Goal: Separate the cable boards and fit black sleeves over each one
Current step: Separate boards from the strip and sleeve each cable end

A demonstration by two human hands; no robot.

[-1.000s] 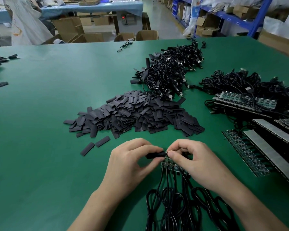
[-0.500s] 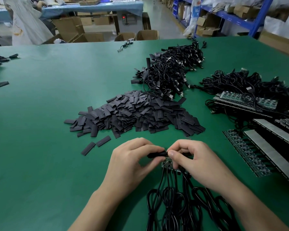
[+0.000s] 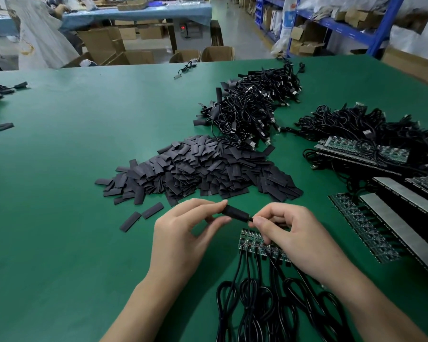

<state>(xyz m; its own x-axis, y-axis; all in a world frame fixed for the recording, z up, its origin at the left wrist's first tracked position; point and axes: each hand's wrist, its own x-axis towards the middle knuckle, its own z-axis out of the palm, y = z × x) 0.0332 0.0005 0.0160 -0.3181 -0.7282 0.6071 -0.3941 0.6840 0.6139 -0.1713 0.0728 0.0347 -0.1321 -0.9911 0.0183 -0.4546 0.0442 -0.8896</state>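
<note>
Nearest, below both grips, coiled cables point(image 3: 257, 307) lie on the green surface point(image 3: 59, 243). They run up to a strip of joined cable boards point(image 3: 250, 241), which lies partly under the right grip point(image 3: 292, 235). The left grip point(image 3: 181, 238) pinches one end of a black sleeve point(image 3: 234, 213) between thumb and fingertips. The right grip pinches the other, narrower end. The sleeve is held off the surface between the two grips. Just left of the left grip lie two loose sleeves point(image 3: 153, 210). Beyond the grips spreads a sleeve pile point(image 3: 203, 169), and farther off a cable heap point(image 3: 252, 109). Right of the right grip lie board panels point(image 3: 363, 233).
</note>
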